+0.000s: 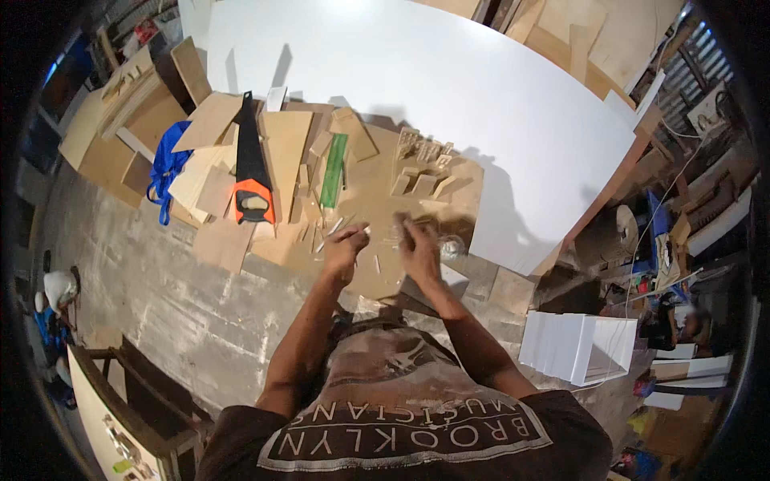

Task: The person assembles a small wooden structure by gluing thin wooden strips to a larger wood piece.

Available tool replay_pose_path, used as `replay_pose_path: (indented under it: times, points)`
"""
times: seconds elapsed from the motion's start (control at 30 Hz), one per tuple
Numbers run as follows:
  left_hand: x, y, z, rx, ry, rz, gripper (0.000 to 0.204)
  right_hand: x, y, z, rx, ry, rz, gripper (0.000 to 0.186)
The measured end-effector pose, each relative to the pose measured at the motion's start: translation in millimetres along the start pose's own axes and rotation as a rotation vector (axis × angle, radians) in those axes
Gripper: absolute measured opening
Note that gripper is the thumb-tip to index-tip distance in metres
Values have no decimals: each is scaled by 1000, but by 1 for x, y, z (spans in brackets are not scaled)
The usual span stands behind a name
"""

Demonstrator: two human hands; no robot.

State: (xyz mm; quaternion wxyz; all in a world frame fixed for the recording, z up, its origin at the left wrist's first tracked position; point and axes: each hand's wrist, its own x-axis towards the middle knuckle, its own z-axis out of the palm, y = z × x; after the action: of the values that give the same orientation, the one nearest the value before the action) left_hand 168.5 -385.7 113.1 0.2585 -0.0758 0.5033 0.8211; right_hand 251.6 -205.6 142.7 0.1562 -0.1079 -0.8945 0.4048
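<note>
From here, the left hand pinches a small white piece, its long axis unclear, left of the right hand, whose blurred grip I can't tell.

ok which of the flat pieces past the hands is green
The long strip beyond the left hand, right of the saw; the wooden pieces around it are tan.

The brown board looks matt wood, the floor rough concrete.
</note>
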Motion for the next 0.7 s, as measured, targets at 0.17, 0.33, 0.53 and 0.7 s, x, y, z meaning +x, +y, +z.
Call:
replay_pose_path:
  times: [0.17,0.33,0.53,0.7]
  points:
    - [-12,-4,-20,-2,34,-70,6,-24,36,57,-355,-343,68,45]
    - [-27,-3,-42,11,52,-74,7,-11,54,96,-500,-503,17,50]
    - [-36,-2,-38,-119,-53,-97,29,-18,42,85,-419,-148,-171,38]
    - [-35,7,-8,-89,-144,-215,20,-11,22,34,491,-262,-73,29]
